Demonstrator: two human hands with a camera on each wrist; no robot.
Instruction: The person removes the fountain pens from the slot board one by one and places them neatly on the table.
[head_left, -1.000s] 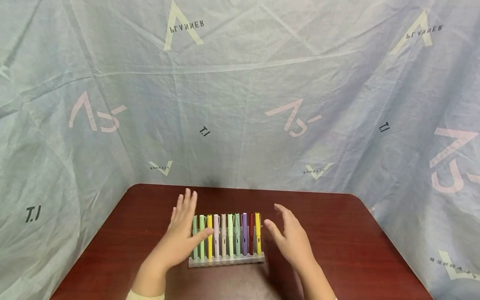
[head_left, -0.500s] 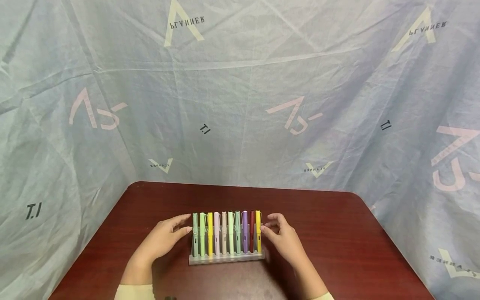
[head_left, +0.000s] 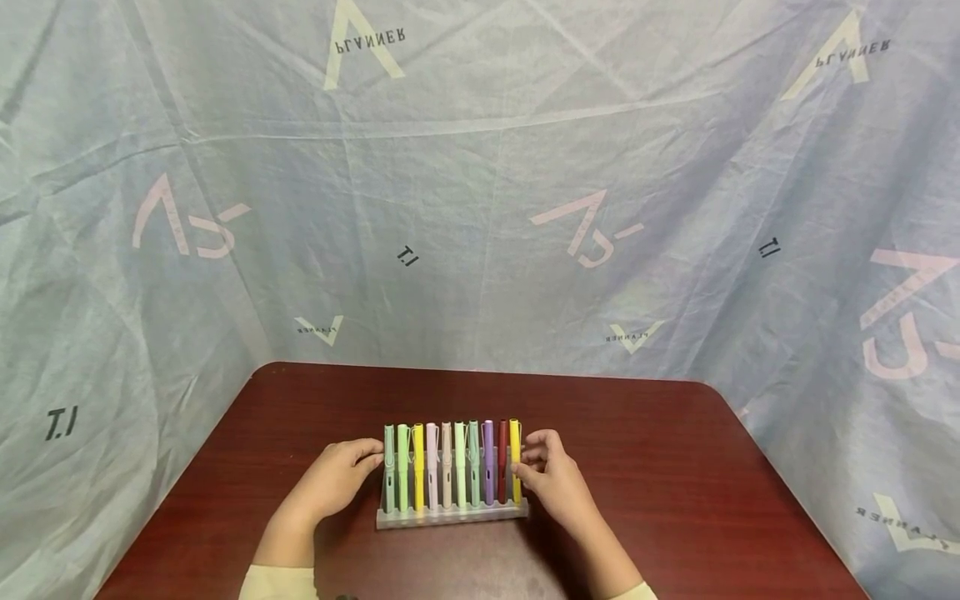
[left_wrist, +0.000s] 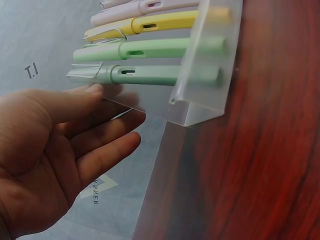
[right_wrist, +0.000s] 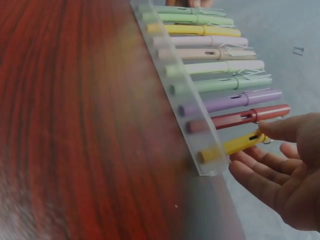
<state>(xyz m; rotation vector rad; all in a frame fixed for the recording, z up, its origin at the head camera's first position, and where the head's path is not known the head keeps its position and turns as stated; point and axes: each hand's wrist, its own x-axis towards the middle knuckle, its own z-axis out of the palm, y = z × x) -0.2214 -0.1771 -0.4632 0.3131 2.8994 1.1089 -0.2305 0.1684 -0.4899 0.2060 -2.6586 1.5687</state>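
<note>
A clear pen stand [head_left: 453, 518] sits on the table, holding a row of several capped pens side by side, leaning back. My left hand [head_left: 330, 479] grips its left edge: in the left wrist view the thumb lies by the cap of the sage green pen [left_wrist: 145, 74], with fingertips behind the clear panel. At the other end my right hand [head_left: 555, 479] pinches the right edge. Its thumb touches the end yellow pen [right_wrist: 242, 143] in the right wrist view, while the other fingers reach behind the stand. A dark red pen [right_wrist: 240, 119] stands beside that yellow one.
The dark red wooden table [head_left: 645, 467] has rounded far corners. Grey printed cloth [head_left: 480, 183] hangs behind it and along both sides. A small dark thing [head_left: 347, 597] shows at the bottom edge of the head view.
Both hands were raised and spread beside the stand; they have come down and inward onto its two ends. The left hand no longer covers the leftmost pens. The stand has hardly moved.
</note>
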